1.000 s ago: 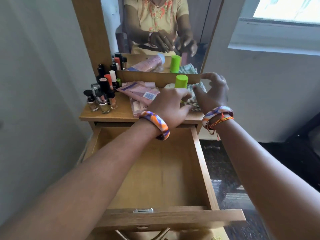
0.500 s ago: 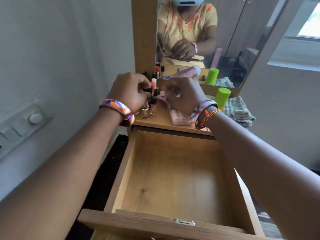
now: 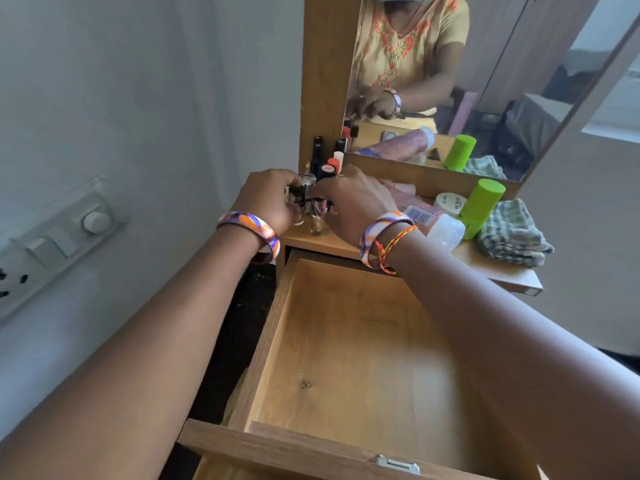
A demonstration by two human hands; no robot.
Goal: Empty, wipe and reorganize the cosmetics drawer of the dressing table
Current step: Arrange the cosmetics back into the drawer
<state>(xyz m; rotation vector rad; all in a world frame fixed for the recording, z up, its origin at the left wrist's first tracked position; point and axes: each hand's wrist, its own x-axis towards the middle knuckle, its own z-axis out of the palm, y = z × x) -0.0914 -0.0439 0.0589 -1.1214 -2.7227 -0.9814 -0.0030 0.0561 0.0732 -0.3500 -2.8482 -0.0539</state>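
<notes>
Drawer (image 3: 349,344) pulled out below both forearms, wooden bottom bare. Both hands up on the tabletop (image 3: 311,241), at its left end. Left hand (image 3: 268,199): fingers curled round a small dark bottle (image 3: 297,195) in the cluster of little bottles (image 3: 323,168) standing against the mirror frame. Right hand (image 3: 353,202): fingers bent down among the same cluster, tips hidden; cannot tell if they grip anything. A clear glass bottle (image 3: 316,226) stands between the two hands, just below the fingertips. Right of the right-hand fingers: pink tubes (image 3: 420,214) lying flat, a white jar (image 3: 448,202), an upright green stick (image 3: 483,206), then a folded checked cloth (image 3: 512,237) farthest out. Mirror (image 3: 485,81) behind the fingers.
</notes>
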